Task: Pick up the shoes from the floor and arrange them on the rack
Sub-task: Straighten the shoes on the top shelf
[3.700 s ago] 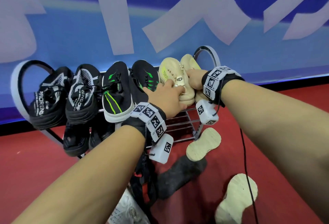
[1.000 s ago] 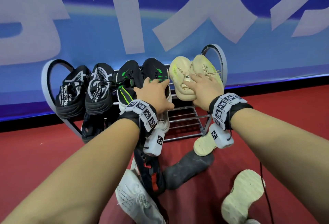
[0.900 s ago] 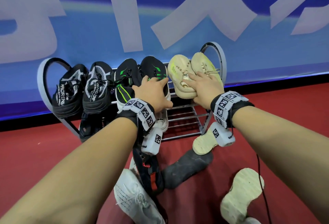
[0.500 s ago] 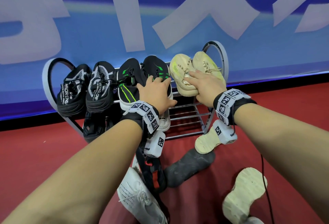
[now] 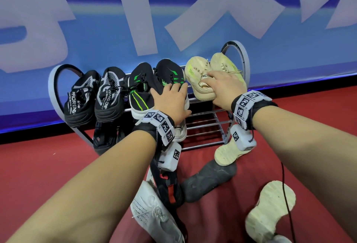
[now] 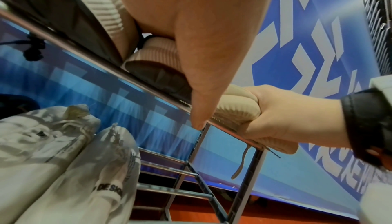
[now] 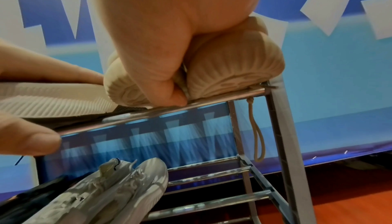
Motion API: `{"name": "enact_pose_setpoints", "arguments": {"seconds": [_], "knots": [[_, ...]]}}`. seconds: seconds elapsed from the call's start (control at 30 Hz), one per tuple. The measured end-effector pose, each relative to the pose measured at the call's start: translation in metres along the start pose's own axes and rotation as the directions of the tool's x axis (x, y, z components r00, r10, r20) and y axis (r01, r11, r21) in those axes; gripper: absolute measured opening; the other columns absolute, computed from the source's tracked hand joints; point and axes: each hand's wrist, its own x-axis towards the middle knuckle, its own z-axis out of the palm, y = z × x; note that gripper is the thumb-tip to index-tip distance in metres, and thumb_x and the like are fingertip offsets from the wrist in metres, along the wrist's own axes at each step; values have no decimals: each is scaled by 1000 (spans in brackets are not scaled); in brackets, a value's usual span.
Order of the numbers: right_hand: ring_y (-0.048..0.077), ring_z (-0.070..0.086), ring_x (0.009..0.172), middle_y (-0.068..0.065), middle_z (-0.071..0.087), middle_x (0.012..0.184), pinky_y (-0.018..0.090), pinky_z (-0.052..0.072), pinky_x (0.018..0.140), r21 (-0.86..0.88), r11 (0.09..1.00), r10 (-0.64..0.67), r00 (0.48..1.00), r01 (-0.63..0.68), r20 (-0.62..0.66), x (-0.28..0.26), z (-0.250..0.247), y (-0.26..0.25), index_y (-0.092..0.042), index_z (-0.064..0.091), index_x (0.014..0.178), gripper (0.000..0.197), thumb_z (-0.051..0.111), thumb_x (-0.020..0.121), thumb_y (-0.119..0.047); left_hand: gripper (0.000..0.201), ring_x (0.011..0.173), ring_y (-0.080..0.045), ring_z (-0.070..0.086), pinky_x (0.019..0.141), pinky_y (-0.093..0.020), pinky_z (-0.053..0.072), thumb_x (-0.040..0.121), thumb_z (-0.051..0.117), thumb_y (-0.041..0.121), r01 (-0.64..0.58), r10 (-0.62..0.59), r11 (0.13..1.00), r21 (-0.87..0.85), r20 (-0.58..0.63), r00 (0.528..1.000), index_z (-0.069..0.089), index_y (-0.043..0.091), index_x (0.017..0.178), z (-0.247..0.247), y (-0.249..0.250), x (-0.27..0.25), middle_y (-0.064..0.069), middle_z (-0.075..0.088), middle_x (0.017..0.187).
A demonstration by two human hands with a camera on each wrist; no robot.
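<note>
Right now the right hand (image 5: 222,86) is gripping the heels of the pair of cream knit sneakers (image 5: 201,80), thumb tucked between the two soles and fingers curled over the collars, seating them at the right end of the top tier of the grey metal-bar shoe rack (image 5: 204,123). Beside it, the left hand (image 5: 171,99) is lying flat, fingers spread and holding nothing, pressing on the black sneakers with green stripes (image 5: 146,86).

Both pairs are sitting tilted with heels overhanging the front bar, so on release the cream pair is likely to slide forward off the rail. A dangling cream lace loop (image 7: 257,137) is hanging below the bar and could snag a finger as the hand withdraws. Overturned cream-soled shoes (image 5: 270,210) and a dark shoe (image 5: 208,179) are waiting on the red floor (image 5: 38,165).
</note>
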Motion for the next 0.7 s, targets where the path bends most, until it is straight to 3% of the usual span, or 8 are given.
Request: {"name": "enact_pose_setpoints", "arguments": {"seconds": [0.17, 0.3, 0.47, 0.6, 0.7], "knots": [[28, 28, 141, 3, 28, 156, 50, 28, 112, -69, 995, 71, 995, -66, 75, -4, -4, -7, -34, 40, 141, 80, 75, 69, -38, 92, 138, -25, 33, 106, -72, 19, 76, 66, 61, 43, -40, 998, 37, -74, 996, 24, 29, 151, 4, 6, -8, 2, 43, 144], [34, 16, 147, 9, 15, 161, 53, 22, 116, -71, 993, 101, 991, -95, 85, -13, -13, -19, -35, 29, 147, 96, 74, 66, -56, 94, 143, -26, 26, 107, -72, 17, 75, 64, 66, 47, -47, 999, 7, -44, 998, 22, 30, 151, -4, 8, -18, 2, 37, 150], [34, 14, 147, 11, 18, 159, 49, 20, 118, 6, 996, 84, 996, -84, 13, -30, -44, -46, -28, 31, 149, 80, 68, 79, -41, 89, 144, -30, 21, 108, -70, 17, 69, 71, 60, 9, -9, 1000, 6, 23, 1000, 32, 30, 144, -29, 3, -42, 0, 33, 151], [33, 23, 142, 11, 29, 152, 48, 25, 116, 120, 991, 54, 999, -54, 0, -44, -61, -84, -26, 33, 147, 71, 62, 83, -32, 63, 139, -29, 28, 108, -57, 29, 78, 66, 45, -12, 12, 1000, -27, -8, 1000, 47, 26, 135, -54, -9, -71, -2, 40, 145], [32, 29, 138, 9, 35, 147, 47, 34, 110, 214, 977, -5, 999, -2, 34, -56, -66, -121, -26, 35, 146, 68, 60, 84, -30, 46, 128, -29, 41, 99, -48, 39, 83, 58, 38, -31, 30, 999, -20, -39, 999, 55, 22, 127, -69, -27, -98, -3, 49, 136]]}}
